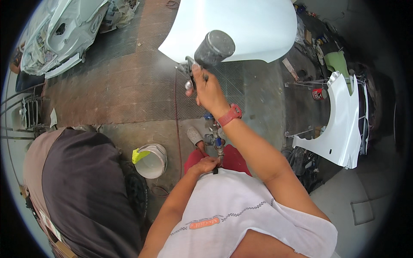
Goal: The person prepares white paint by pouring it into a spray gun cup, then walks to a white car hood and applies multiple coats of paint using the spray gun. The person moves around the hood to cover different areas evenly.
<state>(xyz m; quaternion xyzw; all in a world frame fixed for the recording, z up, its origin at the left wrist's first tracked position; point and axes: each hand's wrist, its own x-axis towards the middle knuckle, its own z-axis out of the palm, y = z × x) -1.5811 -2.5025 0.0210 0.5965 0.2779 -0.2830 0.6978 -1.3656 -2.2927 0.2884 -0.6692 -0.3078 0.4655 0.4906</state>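
My right hand (208, 88), with a red watch on the wrist, is wrapped round the handle of a spray gun (192, 78). A dark paint cup (215, 47) sits tilted on top of the gun. The gun is held out near the lower edge of a white car hood (232, 26), overlapping it in view; a pale haze shows around the gun's front. Down at my waist, my left hand (207, 164) is closed on the lower end of a metal air fitting (218, 148) with blue parts. Its fingertips are partly hidden.
A white bucket (151, 165) with a yellow-green cloth on its rim stands left of my feet. A dark covered bulk (86, 180) fills the lower left. A white fender (344, 124) rests on a stand at right. Masked bodywork (64, 34) stands far left. A thin red hose (177, 116) crosses the floor.
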